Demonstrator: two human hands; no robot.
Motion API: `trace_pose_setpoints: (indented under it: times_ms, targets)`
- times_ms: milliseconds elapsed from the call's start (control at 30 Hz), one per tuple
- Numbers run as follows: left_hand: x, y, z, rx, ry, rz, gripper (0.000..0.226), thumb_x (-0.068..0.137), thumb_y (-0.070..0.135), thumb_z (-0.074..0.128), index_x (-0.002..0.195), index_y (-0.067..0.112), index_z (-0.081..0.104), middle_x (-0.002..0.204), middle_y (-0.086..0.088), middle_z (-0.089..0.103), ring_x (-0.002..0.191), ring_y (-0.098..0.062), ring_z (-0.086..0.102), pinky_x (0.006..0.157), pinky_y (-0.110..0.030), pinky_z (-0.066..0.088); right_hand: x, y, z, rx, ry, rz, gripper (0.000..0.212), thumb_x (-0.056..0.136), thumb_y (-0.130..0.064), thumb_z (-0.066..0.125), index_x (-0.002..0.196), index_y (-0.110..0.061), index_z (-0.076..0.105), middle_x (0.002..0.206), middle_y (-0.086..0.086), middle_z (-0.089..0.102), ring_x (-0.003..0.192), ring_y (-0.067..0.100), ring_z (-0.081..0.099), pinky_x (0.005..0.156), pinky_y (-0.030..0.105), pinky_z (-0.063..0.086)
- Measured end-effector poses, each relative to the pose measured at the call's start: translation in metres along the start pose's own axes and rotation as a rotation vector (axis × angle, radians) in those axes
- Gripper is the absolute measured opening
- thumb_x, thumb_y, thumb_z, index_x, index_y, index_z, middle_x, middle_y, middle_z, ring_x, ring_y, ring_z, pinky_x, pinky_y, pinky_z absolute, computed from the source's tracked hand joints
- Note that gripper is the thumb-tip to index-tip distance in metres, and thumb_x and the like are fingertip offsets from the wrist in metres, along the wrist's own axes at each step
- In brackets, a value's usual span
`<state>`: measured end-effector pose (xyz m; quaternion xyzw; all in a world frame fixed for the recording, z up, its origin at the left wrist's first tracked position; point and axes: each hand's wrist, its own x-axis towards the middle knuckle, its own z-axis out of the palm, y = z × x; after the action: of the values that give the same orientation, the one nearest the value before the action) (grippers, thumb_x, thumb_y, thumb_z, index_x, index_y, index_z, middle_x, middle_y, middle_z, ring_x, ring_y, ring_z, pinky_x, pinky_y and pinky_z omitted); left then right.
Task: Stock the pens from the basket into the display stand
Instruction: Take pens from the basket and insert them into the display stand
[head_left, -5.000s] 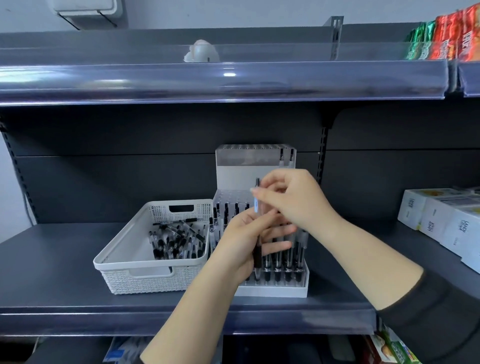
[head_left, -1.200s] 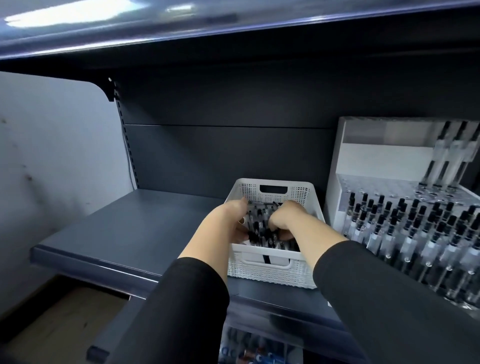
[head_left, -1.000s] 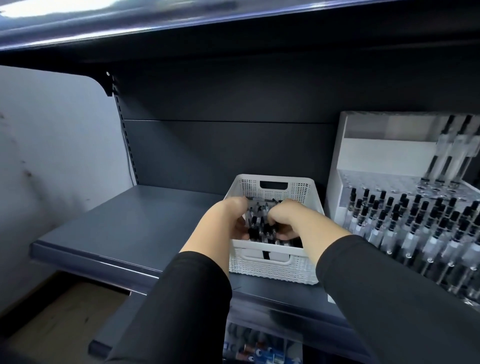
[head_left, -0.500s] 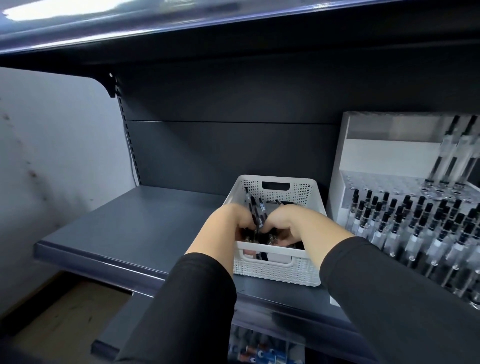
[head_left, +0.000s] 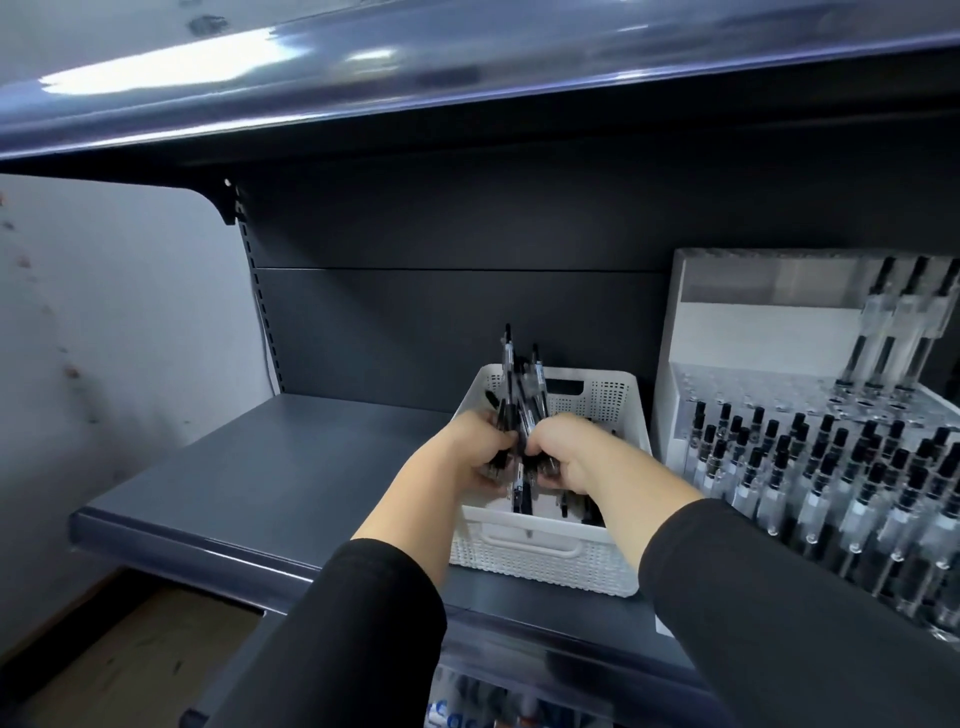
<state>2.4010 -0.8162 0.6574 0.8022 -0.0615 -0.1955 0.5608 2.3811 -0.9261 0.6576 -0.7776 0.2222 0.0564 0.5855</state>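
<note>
A white perforated basket (head_left: 540, 558) sits on the dark shelf, with a few pens still lying inside. Over it, my left hand (head_left: 470, 449) and my right hand (head_left: 563, 452) press together around a bunch of black-and-clear pens (head_left: 519, 387), which stands nearly upright with its tips above the basket's far wall. To the right stands the white tiered display stand (head_left: 737, 327). Its lower rows hold several pens (head_left: 841, 483), and three pens (head_left: 904, 322) lean in the upper tier.
The dark shelf (head_left: 291, 467) stretches out to the left of the basket, ending at a pale wall (head_left: 104, 332). Another shelf edge (head_left: 415, 67) overhangs close above. Packaged goods (head_left: 467, 714) show on the level below.
Both hands have gathered pens in the basket and lifted the bunch higher, so the pens now stand upright above the basket rim. The view has shifted slightly.
</note>
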Motion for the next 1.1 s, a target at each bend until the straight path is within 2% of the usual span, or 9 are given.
trace_pose_setpoints:
  times_ms: [167,400,533,700,800,900,967,1033,1100]
  targets:
    - [0.000,0.003,0.000,0.050,0.064,0.111,0.014,0.094,0.009,0.054,0.108,0.008,0.052,0.092,-0.015,0.060,0.076,-0.029,0.058,0.082,-0.056,0.053,-0.004,-0.003,-0.001,0.001,0.021,-0.103,0.024,0.085,0.005,0.044,0.097,-0.014,0.051,0.096,0.014,0.055,0.085,0.026,0.049,0.053,0.027,0.038]
    - [-0.004,0.009,0.005,0.127,0.020,0.162,0.022,0.081,0.000,0.052,0.102,0.003,0.059,0.087,-0.018,0.064,0.078,-0.029,0.060,0.072,-0.044,0.052,-0.015,-0.005,-0.004,-0.186,0.084,-0.194,0.034,0.076,0.009,0.050,0.105,-0.008,0.052,0.076,0.007,0.051,0.070,0.020,0.049,0.053,0.023,0.037]
    - [-0.006,0.012,0.012,0.090,0.010,0.119,0.030,0.082,-0.007,0.038,0.100,0.007,0.057,0.078,-0.015,0.059,0.073,-0.026,0.056,0.068,-0.036,0.049,-0.017,-0.004,0.000,-0.317,0.065,-0.186,0.044,0.073,0.008,0.054,0.115,-0.006,0.054,0.098,0.014,0.060,0.087,0.026,0.054,0.066,0.026,0.044]
    - [-0.001,0.010,0.015,0.057,0.003,0.041,0.023,0.084,-0.007,0.040,0.082,0.009,0.056,0.083,-0.018,0.059,0.083,-0.030,0.056,0.079,-0.043,0.049,-0.017,-0.005,-0.004,-0.309,0.052,-0.080,0.040,0.079,0.009,0.055,0.119,0.002,0.057,0.086,0.014,0.055,0.077,0.024,0.052,0.078,0.031,0.046]
    - [0.002,0.009,0.016,0.139,-0.038,-0.004,0.023,0.080,-0.006,0.041,0.076,0.008,0.059,0.088,-0.020,0.058,0.082,-0.031,0.053,0.067,-0.039,0.047,-0.021,-0.006,-0.009,-0.265,0.045,-0.047,0.034,0.089,0.006,0.050,0.123,0.007,0.053,0.121,0.020,0.057,0.112,0.032,0.055,0.092,0.034,0.045]
    - [0.004,0.009,0.016,0.101,-0.062,-0.008,0.025,0.073,-0.006,0.040,0.083,0.006,0.060,0.090,-0.020,0.059,0.086,-0.034,0.056,0.079,-0.046,0.051,-0.027,-0.008,-0.010,-0.181,0.015,-0.076,0.017,0.094,0.003,0.040,0.084,-0.001,0.052,0.088,0.014,0.054,0.102,0.021,0.049,0.099,0.033,0.041]
    - [0.001,0.011,0.016,0.051,-0.053,0.023,0.032,0.074,-0.009,0.037,0.093,0.008,0.056,0.080,-0.015,0.055,0.078,-0.029,0.054,0.074,-0.039,0.051,-0.027,-0.010,-0.007,-0.123,0.015,-0.067,0.030,0.093,0.004,0.041,0.067,-0.009,0.038,0.071,0.004,0.038,0.086,0.018,0.044,0.089,0.033,0.047]
    - [-0.002,0.013,0.014,0.004,-0.058,0.055,0.041,0.077,-0.009,0.034,0.107,0.013,0.051,0.075,-0.010,0.050,0.067,-0.023,0.047,0.061,-0.031,0.044,-0.025,-0.013,-0.004,-0.073,0.046,-0.041,0.014,0.090,0.007,0.043,0.081,0.000,0.051,0.072,0.009,0.042,0.084,0.022,0.049,0.084,0.032,0.049]
    - [-0.002,0.012,0.013,-0.025,-0.074,0.113,0.051,0.080,-0.006,0.037,0.123,0.020,0.045,0.083,-0.011,0.054,0.071,-0.023,0.049,0.068,-0.037,0.049,-0.024,-0.015,-0.002,-0.053,0.070,-0.054,0.034,0.089,0.008,0.042,0.121,-0.001,0.048,0.086,0.014,0.052,0.091,0.026,0.048,0.083,0.035,0.046]
